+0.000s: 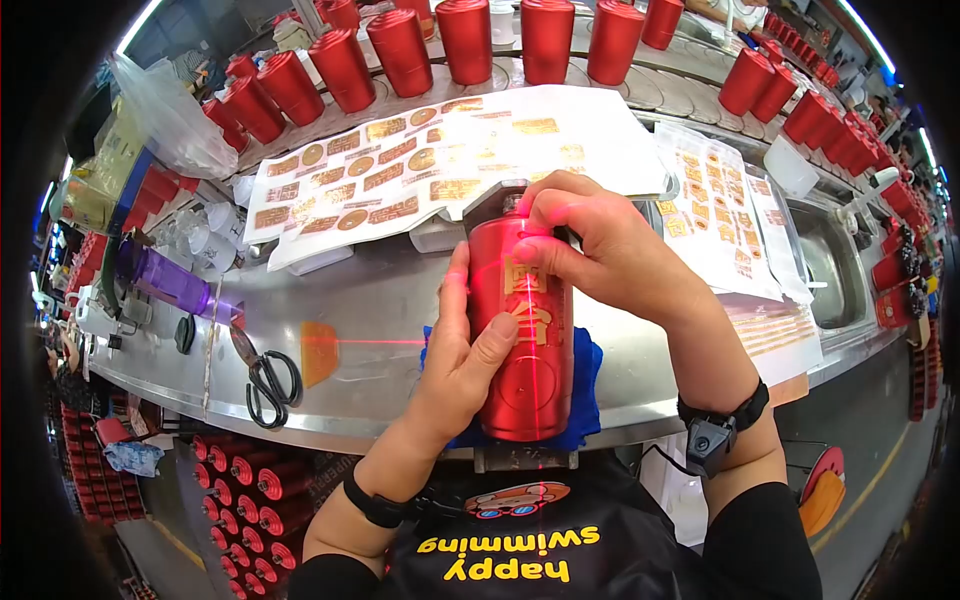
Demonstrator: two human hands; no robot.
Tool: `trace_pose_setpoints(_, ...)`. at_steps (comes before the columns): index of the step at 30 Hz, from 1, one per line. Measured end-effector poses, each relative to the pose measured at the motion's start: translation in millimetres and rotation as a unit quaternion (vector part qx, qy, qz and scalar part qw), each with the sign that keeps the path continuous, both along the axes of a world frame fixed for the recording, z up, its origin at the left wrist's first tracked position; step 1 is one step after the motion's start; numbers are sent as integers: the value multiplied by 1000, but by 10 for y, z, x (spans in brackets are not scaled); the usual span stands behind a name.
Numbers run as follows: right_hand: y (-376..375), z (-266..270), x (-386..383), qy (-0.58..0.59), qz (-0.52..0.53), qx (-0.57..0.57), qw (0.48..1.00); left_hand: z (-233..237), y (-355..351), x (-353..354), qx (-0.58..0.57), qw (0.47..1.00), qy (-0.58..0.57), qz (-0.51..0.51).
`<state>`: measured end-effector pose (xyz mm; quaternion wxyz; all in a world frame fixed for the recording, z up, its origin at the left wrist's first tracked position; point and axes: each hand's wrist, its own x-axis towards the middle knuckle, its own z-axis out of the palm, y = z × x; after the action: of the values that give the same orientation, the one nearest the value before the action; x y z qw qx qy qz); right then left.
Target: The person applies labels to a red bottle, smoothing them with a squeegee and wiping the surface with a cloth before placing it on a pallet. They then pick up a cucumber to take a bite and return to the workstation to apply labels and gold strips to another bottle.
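A glossy red bottle (520, 385) lies in front of me on a blue cloth (588, 375), its neck pointing away. Gold Chinese characters (525, 300) run along its upper side, and a raised ring shows near its base. My left hand (465, 345) wraps round the bottle's left side, thumb on top beside the lower character. At the shoulder near the neck, my right hand (580, 230) has curled fingers and a thumb pinched together against the bottle. Whatever lies between those fingertips is hidden. Red laser lines cross the bottle and both hands.
Sheets of gold decals (375, 165) lie beyond the bottle, with another decal sheet (710, 200) to the right. Black scissors (265, 375), an orange scraper (319, 352) and a purple bottle (170, 278) sit left. Red bottles (467, 45) line the conveyor behind; a sink (832, 270) is right.
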<state>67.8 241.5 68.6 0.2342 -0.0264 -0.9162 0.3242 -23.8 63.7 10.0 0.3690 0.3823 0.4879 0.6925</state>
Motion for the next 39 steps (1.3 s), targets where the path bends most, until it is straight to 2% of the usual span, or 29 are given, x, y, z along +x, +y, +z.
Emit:
trace_pose_setpoints(11,-6,-12,6,11,-4,2,1000,-50,7,-40,-16,996,84,21)
trace_pose_setpoints(14,-41,-24,46,7,-81,-43,996,11,11,-8,-10,999,46,18)
trace_pose_setpoints(17,-71,-68,212,19,-173,-196,965,72,25,12,5,1000,-13,5)
trace_pose_setpoints(18,-64,-240,282,50,-159,-164,972,79,30,10,11,999,-32,2)
trace_pose_setpoints(19,-112,-313,337,25,-159,-166,973,60,35,3,6,1000,-6,8)
trace_pose_setpoints(21,-292,-343,448,-30,-149,-323,934,5,50,-12,-7,999,47,20)
trace_pose_setpoints(25,-387,-516,429,-38,-99,-422,900,27,56,-7,-16,998,56,18)
trace_pose_setpoints(26,-409,-563,401,-3,-76,-416,906,8,54,-14,-19,998,61,18)
trace_pose_setpoints(29,-386,-567,399,-29,-61,-395,916,12,45,-28,-30,997,67,15)
trace_pose_setpoints(35,-379,-540,418,1,-35,-468,883,58,54,-32,-34,999,30,2)
trace_pose_setpoints(39,-391,-519,388,-9,-43,-445,894,66,86,-51,-36,999,11,9)
